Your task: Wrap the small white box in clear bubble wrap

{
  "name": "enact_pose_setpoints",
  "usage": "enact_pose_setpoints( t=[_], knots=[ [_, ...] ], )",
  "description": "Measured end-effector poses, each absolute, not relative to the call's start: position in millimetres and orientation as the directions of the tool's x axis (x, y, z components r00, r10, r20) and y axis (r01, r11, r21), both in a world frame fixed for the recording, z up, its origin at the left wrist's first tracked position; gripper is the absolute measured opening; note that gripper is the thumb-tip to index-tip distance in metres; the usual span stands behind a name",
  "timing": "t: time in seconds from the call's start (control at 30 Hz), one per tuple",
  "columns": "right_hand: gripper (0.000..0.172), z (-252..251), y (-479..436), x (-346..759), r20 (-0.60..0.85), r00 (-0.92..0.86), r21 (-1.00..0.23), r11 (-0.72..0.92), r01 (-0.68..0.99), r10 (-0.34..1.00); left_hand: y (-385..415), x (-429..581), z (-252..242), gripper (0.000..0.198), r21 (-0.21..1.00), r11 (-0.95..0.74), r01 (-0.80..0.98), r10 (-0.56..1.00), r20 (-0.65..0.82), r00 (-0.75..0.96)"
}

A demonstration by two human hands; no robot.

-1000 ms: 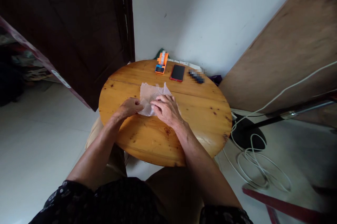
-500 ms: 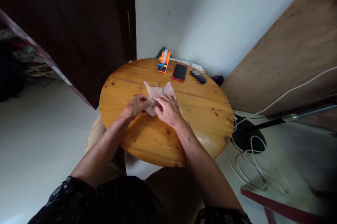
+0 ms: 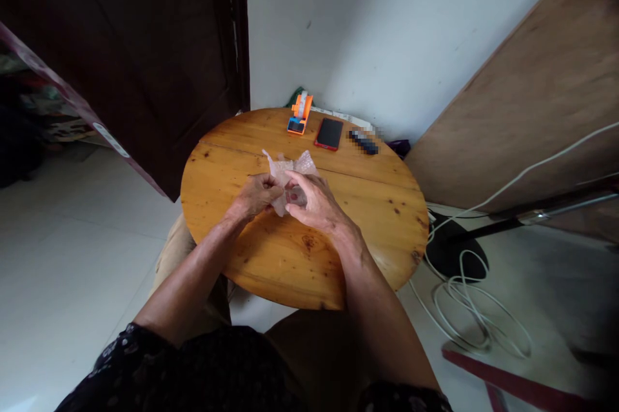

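A piece of pinkish, translucent bubble wrap (image 3: 305, 162) lies on the round wooden table in front of me, its far corners sticking up. Something small with reddish marks (image 3: 293, 196) shows in the wrap between my hands; its kind is unclear. My left hand (image 3: 256, 195) pinches the wrap's near left edge between thumb and fingers. Over the right side of the wrap is my right hand (image 3: 315, 203), thumb and index finger spread apart, the other fingers partly hidden behind it.
On the wooden table (image 3: 377, 218), an orange and blue tape dispenser (image 3: 300, 114), a red-edged phone (image 3: 329, 134) and a blurred dark object (image 3: 363, 141) stand along the far side, near the wall. A white cable (image 3: 464, 309) coils on the floor at right, beside a black round base (image 3: 454, 251).
My right thumb and index finger have spread apart, uncovering the reddish-marked thing in the wrap. My left hand keeps its pinch and has shifted slightly right.
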State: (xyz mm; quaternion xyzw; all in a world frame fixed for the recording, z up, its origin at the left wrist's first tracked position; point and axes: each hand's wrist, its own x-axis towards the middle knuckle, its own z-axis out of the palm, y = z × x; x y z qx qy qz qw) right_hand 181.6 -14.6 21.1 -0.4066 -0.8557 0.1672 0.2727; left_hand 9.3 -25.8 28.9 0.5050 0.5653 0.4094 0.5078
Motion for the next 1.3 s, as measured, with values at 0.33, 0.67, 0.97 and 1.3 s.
enact_pose_setpoints(
  t=[0.33,0.67,0.97,1.3],
  knots=[
    [0.069,23,-13,184,0.270,-0.501,-0.550,0.559,0.621,0.822,-37,9,41,0.031,0.976,0.079,0.205,0.963,-0.128,0.238],
    [0.037,22,1,209,0.359,-0.050,-0.597,0.271,0.755,0.932,-41,25,9,0.025,0.627,-0.374,0.683,0.924,0.311,0.222],
    [0.050,24,2,228,0.068,-0.001,-0.479,0.033,0.877,0.998,-45,22,-4,0.024,0.417,-0.525,0.742,0.802,0.534,0.267],
    [0.043,10,5,207,0.073,-0.078,-0.633,0.107,0.767,0.994,-42,20,-8,0.025,0.463,-0.607,0.646,0.772,0.538,0.339]
  ],
)
